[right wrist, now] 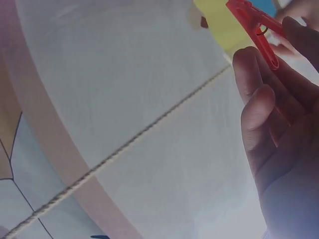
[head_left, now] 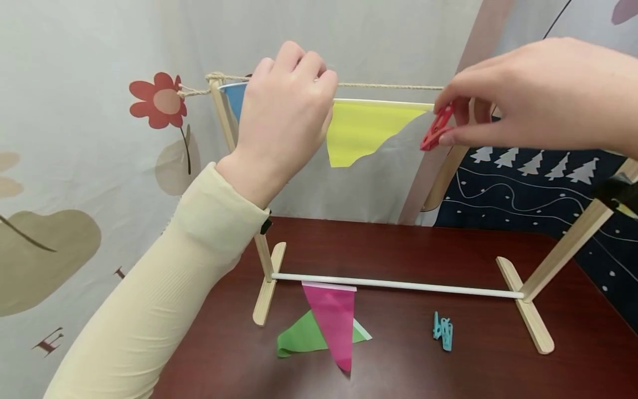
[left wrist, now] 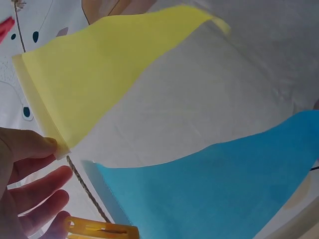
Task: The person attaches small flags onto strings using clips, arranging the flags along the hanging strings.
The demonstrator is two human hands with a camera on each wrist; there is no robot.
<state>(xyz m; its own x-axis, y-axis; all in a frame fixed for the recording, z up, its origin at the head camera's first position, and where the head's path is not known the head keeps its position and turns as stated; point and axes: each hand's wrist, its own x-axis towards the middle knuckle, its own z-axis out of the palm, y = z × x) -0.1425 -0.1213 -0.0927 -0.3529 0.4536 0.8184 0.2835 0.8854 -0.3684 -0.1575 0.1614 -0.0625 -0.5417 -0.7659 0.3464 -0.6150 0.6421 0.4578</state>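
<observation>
My left hand (head_left: 291, 116) pinches one top corner of a yellow pennant (head_left: 371, 127) between thumb and forefinger, as the left wrist view shows. The pennant's white top edge lies just below the rope (head_left: 389, 86). Between thumb and fingers my right hand (head_left: 518, 100) holds a red clothespin (head_left: 436, 130), close to the pennant's other top corner. A blue pennant (left wrist: 209, 184) hangs beside the yellow one, largely hidden behind the left hand in the head view. Under the left fingers, an orange clothespin (left wrist: 102, 229) sits near the blue pennant's top edge.
The rope is tied to a wooden post (head_left: 224, 113) of a stand with a white lower bar (head_left: 399, 284). On the dark red table (head_left: 399, 366) lie a pink pennant (head_left: 336, 321) overlapping a green pennant (head_left: 301, 335), and teal clothespins (head_left: 446, 335). A printed cloth (head_left: 389, 44) hangs behind.
</observation>
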